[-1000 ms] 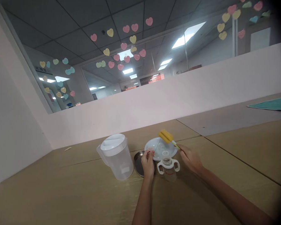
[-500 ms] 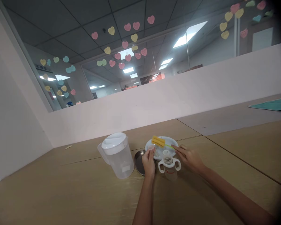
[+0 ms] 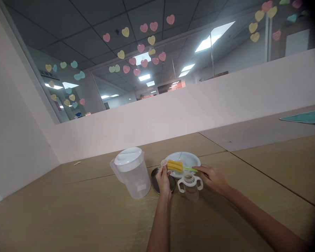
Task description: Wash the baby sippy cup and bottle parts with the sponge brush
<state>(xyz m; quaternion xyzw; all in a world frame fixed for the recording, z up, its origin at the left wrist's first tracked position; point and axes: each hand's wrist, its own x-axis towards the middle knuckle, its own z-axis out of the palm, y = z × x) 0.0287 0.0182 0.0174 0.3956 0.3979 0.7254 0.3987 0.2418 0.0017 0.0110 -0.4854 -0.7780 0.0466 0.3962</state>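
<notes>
My left hand [image 3: 163, 179] pinches a small round, pale translucent piece [image 3: 164, 163], perhaps a bottle cap or ring; its exact kind is unclear. In my right hand [image 3: 212, 177] is the thin green handle of a yellow sponge brush [image 3: 175, 166]. The sponge head points left, close beside the small piece. Below the brush stands a clear baby bottle [image 3: 191, 193] with a white two-handled collar and an uncapped neck. Behind it lies a white plate [image 3: 194, 158], partly hidden by the brush and hands. Whatever lies on the plate is hard to make out.
A lidded translucent pitcher [image 3: 135, 180] stands to the left. Beside it a round metal dish [image 3: 155, 187] lies partly behind my left hand. A teal cloth [image 3: 304, 116] is at the far right, and a low wall [image 3: 147, 122] with windows bounds the table's back.
The sponge head has moved down and left, and the brush lies more level. My left hand has shifted slightly left and up with the small round piece.
</notes>
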